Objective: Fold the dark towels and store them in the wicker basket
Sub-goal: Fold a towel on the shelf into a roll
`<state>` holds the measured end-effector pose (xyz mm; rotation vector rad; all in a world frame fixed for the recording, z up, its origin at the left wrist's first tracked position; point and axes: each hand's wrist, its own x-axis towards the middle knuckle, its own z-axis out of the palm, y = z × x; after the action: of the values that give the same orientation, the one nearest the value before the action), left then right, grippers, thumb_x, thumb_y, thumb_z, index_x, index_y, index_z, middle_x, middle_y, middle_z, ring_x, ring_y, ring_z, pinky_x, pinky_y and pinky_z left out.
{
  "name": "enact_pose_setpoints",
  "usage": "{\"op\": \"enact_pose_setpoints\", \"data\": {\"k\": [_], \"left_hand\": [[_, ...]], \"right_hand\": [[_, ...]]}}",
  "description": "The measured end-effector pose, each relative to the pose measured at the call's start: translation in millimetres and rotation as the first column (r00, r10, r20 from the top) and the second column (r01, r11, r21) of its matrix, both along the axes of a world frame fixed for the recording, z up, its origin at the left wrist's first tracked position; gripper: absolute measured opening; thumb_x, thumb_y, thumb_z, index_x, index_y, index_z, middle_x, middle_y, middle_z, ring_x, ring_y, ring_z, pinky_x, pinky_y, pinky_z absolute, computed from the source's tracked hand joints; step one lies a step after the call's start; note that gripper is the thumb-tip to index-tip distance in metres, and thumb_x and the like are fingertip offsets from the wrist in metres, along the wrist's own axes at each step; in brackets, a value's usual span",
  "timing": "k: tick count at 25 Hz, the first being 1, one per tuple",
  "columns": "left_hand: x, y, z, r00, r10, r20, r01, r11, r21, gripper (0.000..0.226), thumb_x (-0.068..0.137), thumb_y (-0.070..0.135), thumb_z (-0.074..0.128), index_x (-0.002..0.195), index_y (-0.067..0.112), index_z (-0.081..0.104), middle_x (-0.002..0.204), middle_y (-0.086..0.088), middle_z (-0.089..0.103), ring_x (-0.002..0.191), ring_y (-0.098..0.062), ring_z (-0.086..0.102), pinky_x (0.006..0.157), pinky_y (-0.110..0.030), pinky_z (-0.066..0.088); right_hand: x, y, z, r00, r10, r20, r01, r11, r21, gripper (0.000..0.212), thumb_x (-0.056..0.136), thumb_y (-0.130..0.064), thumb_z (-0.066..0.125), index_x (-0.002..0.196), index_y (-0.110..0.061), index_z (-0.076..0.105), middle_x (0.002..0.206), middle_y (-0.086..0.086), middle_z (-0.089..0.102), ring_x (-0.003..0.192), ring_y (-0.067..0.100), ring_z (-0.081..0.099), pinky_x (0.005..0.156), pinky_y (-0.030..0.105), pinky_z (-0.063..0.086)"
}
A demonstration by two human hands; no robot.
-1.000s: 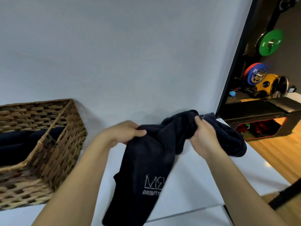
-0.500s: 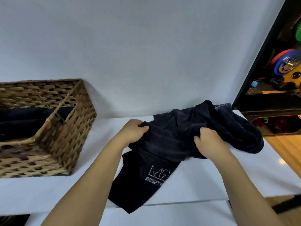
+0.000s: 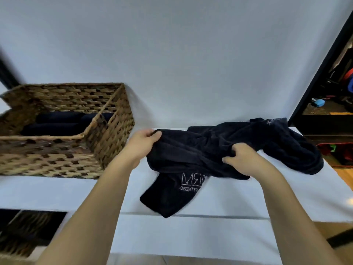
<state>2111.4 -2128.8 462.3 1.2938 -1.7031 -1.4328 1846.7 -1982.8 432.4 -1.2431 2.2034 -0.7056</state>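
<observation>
Wicker basket (image 3: 107, 142) cut off at left edge; folded towels (image 3: 57, 124) inside partly hidden by its rim. Towel logo (image 3: 192, 181) partly folded under, unreadable.

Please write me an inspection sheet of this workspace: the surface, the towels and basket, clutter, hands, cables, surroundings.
Surface: white table, towel corner over its front edge.
Job's things: dark towel crumpled, unfolded; wicker basket at left holds folded towels.
Clutter: nothing seen.
Hands: left hand grips the towel's left edge; right hand grips its middle.
Cables: nothing seen.
Surroundings: pale wall; dark doorway at right.
</observation>
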Motion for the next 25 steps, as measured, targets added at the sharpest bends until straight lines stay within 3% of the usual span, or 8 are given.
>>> {"op": "enact_pose_setpoints", "data": {"k": [2,4,8,10,13,17,21,25], "left_hand": [[27.7,12.3,13.5,0.965,0.064,-0.255,-0.065,0.998,0.005,0.023,0.105,0.025,0.054,0.09,0.015,0.069,0.093,-0.001,0.073,0.088,-0.018,0.068,0.077,-0.032,0.056],[55.7,26.4,14.9,0.935,0.074,-0.347,-0.085,0.996,-0.017,0.022,0.105,0.027,0.053,0.089,0.015,0.064,0.096,-0.01,0.067,0.089,-0.024,0.063,0.084,-0.041,0.054],[115.1,80.7,-16.0,0.999,0.049,-0.018,-0.048,0.997,0.055,0.023,0.103,0.023,0.057,0.091,0.005,0.065,0.09,-0.012,0.069,0.086,-0.026,0.064,0.079,-0.039,0.059],[155.5,113.3,-37.3,0.986,0.049,0.159,-0.073,0.986,0.149,0.028,0.101,0.028,0.061,0.098,0.002,0.071,0.098,-0.012,0.074,0.089,-0.022,0.07,0.078,-0.036,0.062],[218.4,151.6,-68.8,0.966,0.095,0.242,-0.148,0.965,0.215,0.031,0.1,0.031,0.061,0.105,0.003,0.072,0.107,-0.012,0.074,0.098,-0.025,0.071,0.08,-0.037,0.063],[291.3,203.6,-95.1,0.916,0.224,0.333,-0.319,0.91,0.265,0.026,0.1,0.03,0.062,0.108,0.006,0.069,0.112,-0.008,0.07,0.102,-0.023,0.067,0.08,-0.038,0.06],[361.4,246.6,-112.6,0.828,0.152,0.54,-0.37,0.871,0.323,0.031,0.093,0.038,0.07,0.1,0.008,0.072,0.1,-0.008,0.075,0.091,-0.026,0.072,0.084,-0.043,0.06],[400.0,269.1,-107.4,0.826,0.327,0.46,-0.452,0.871,0.194,0.026,0.096,0.038,0.066,0.097,0.014,0.076,0.105,-0.008,0.074,0.096,-0.026,0.07,0.095,-0.045,0.056]], "right_hand": [[16.9,5.6,23.2,0.982,-0.189,0.016,0.181,0.911,-0.37,0.039,0.097,-0.033,0.063,0.075,-0.003,0.051,0.07,0.004,0.054,0.065,0.022,0.053,0.061,0.035,0.043],[46.4,14.3,39.9,0.958,-0.233,0.164,0.285,0.763,-0.58,0.047,0.101,-0.038,0.056,0.072,-0.003,0.048,0.067,0.006,0.049,0.061,0.018,0.046,0.059,0.034,0.04],[110.0,41.9,20.1,0.945,-0.177,0.276,0.265,0.907,-0.326,0.049,0.106,-0.044,0.041,0.073,-0.007,0.049,0.073,0.002,0.05,0.067,0.017,0.049,0.066,0.034,0.039],[141.8,65.6,5.7,0.974,-0.106,0.201,0.153,0.96,-0.234,0.046,0.106,-0.042,0.04,0.072,-0.01,0.04,0.072,0.002,0.041,0.065,0.018,0.042,0.062,0.035,0.035],[186.2,101.3,-16.0,0.99,0.055,0.131,-0.031,0.983,-0.179,0.04,0.106,-0.037,0.044,0.075,-0.01,0.042,0.074,0.003,0.042,0.066,0.018,0.043,0.061,0.033,0.036],[231.5,128.6,-38.1,0.943,0.298,0.151,-0.308,0.95,0.049,0.039,0.104,-0.033,0.049,0.073,-0.012,0.039,0.067,0.006,0.039,0.059,0.021,0.041,0.056,0.032,0.036],[278.1,149.2,-50.6,0.859,0.48,0.177,-0.511,0.817,0.267,0.046,0.102,-0.032,0.057,0.065,-0.013,0.036,0.06,0.001,0.036,0.052,0.016,0.036,0.05,0.027,0.033],[307.9,149.3,-58.8,0.91,0.394,0.132,-0.406,0.91,0.082,0.052,0.101,-0.036,0.055,0.067,0.001,0.043,0.064,0.007,0.042,0.058,0.021,0.042,0.058,0.031,0.035]]}}
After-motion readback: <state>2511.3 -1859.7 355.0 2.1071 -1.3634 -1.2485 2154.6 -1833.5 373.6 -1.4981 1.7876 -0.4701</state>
